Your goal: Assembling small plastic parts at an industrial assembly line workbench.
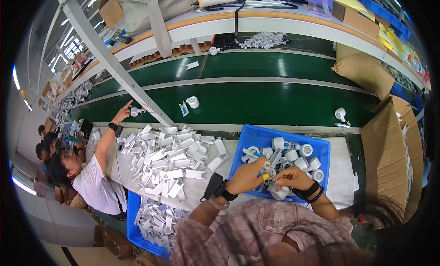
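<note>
My left hand (247, 175) grips a small tool with yellow and blue handles (266, 170) over the near edge of a blue plastic bin (250, 136). My right hand (292, 177) holds a white round plastic part (279, 191) just below it, fingers touching the tool tip. The bin holds several white cylindrical parts (300, 158). Both wrists wear dark bands; a black device (213, 185) is strapped to my left wrist.
A heap of white flat plastic pieces (172, 158) lies left of the bin; another blue bin (151, 224) of them sits lower left. A green conveyor belt (275, 103) carries white parts (193, 102). A neighbouring person (94, 179) reaches onto the belt. Cardboard box (389, 160) at right.
</note>
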Demonstrator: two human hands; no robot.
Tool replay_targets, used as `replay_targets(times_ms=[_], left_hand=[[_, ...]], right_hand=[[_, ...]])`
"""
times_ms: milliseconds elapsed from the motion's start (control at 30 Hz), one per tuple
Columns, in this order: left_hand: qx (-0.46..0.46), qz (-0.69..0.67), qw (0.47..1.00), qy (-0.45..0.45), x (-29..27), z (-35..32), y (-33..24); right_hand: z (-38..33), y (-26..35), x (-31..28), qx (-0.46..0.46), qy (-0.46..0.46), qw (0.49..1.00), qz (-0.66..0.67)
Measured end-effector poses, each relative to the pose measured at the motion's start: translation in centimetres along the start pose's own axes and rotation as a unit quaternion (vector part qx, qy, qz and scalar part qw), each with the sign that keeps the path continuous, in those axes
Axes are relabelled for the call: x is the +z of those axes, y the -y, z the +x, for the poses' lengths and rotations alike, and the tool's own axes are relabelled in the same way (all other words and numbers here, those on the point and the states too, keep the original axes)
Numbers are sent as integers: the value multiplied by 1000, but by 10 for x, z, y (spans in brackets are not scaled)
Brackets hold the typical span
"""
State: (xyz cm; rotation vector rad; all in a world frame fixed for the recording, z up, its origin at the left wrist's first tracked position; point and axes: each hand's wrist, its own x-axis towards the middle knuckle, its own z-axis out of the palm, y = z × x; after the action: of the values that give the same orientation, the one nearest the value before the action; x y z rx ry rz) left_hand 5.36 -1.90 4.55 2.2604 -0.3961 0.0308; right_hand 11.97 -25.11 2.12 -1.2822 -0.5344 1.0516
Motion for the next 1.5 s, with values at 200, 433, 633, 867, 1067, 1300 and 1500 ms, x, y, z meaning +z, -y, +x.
replay_targets(times_ms=[200,433,633,867,1067,1300,1500], left_hand=[[-33,-143,989,20,9,-9,4],[-86,-411,902,-97,30,2,-8],[-135,-477,866,-71,39,4,-14],[-122,-484,865,-59,37,0,-33],[-111,-436,892,-52,42,-4,-35],[-100,-405,908,-29,39,-5,-37],[-113,-355,928,-21,37,-6,-40]], right_hand=[[-9,-1,19,-144,-169,920,-322],[-3,16,36,-311,-374,763,-427],[-9,21,40,-360,-355,760,-409],[-12,16,42,-367,-340,768,-399],[-12,15,40,-386,-328,756,-414],[-12,13,40,-392,-334,750,-415],[-13,14,40,-391,-339,749,-414]])
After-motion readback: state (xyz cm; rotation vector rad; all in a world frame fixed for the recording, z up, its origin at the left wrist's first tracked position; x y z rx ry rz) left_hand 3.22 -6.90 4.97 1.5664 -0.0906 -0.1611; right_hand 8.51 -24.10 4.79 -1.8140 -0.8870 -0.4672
